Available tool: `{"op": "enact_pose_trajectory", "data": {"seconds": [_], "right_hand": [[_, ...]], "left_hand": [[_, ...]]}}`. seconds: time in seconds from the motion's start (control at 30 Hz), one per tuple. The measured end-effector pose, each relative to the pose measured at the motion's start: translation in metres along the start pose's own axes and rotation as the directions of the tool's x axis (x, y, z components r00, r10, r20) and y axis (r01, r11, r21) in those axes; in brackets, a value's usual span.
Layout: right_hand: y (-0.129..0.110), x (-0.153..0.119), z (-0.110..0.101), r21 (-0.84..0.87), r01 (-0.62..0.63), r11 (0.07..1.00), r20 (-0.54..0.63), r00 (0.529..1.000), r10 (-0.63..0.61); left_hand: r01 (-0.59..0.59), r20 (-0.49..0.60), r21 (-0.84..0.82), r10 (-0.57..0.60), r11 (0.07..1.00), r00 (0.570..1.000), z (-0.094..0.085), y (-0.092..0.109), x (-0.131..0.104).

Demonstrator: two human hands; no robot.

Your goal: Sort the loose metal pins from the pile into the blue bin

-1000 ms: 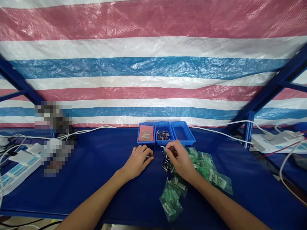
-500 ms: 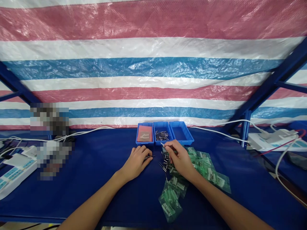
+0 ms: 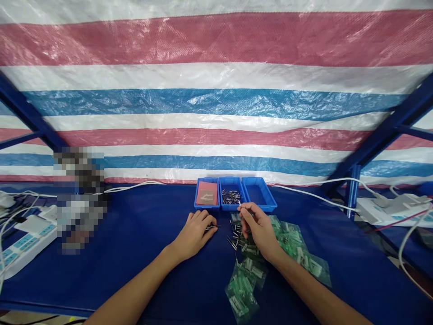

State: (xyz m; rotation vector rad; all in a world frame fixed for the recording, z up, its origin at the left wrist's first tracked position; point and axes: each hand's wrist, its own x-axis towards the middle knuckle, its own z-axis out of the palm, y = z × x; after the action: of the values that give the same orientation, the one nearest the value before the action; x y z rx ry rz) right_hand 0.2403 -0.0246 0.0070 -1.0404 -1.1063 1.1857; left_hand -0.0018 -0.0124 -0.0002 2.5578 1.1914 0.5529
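Work looks partway along, by judgement: a heap of pins (image 3: 231, 197) lies in the middle tray (image 3: 230, 208), while loose pins (image 3: 232, 243) lie outside it on the bench (image 3: 135, 253), beside and partly among the green bags (image 3: 292, 239). Share in the tray versus share outside: cannot be told, as both groups overlap. Left hand (image 3: 194, 232) rests on the bench, fingers curled over some dark pins (image 3: 210, 227); whether they are gripped or only covered, cannot tell. Right hand (image 3: 262, 228) pinches one slim pin (image 3: 240, 204) between thumb and forefinger, its pale end pointing up, near the front edge of the middle tray. Left tray (image 3: 206, 207) holds a pink sheet (image 3: 207, 186) with a pale piece (image 3: 207, 197) on it. Counts: hands, two; blue trays, three, side by side, counting the right tray (image 3: 260, 192); pink sheet, one; power strips, two, one at the left (image 3: 23, 250), one at the right (image 3: 389, 210). Pins: many, too small and crossed to count. Bags: several, overlapping, with pale slips visible through the film; exact number not readable.
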Motion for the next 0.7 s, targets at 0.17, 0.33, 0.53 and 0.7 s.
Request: {"op": "enact_pose_trajectory", "data": {"seconds": [0.17, 0.33, 0.53, 0.7], "right_hand": [[-0.0025, -0.0004, 0.0017, 0.019, -0.009, 1.000, -0.006, 1.000, 0.009], [-0.0002, -0.0003, -0.0004, -0.022, -0.021, 1.000, 0.000, 1.000, 0.021], [-0.0037, 0.0000, -0.0013, -0.030, -0.051, 0.998, -0.002, 0.999, 0.051], [-0.0062, 0.0012, -0.0021, 0.001, -0.063, 0.998, -0.027, 0.998, 0.063]], "left_hand": [[-0.001, -0.010, -0.004, 0.001, 1.000, 1.000, 0.0012, -0.0006, -0.0004], [-0.004, -0.010, 0.016, 0.004, 1.000, 1.000, 0.0021, -0.0006, -0.0010], [-0.005, -0.008, 0.040, 0.005, 0.999, 1.000, 0.0007, 0.0006, -0.0018], [-0.011, -0.003, 0.051, 0.011, 0.999, 1.000, -0.0031, 0.0029, -0.0023]]}}
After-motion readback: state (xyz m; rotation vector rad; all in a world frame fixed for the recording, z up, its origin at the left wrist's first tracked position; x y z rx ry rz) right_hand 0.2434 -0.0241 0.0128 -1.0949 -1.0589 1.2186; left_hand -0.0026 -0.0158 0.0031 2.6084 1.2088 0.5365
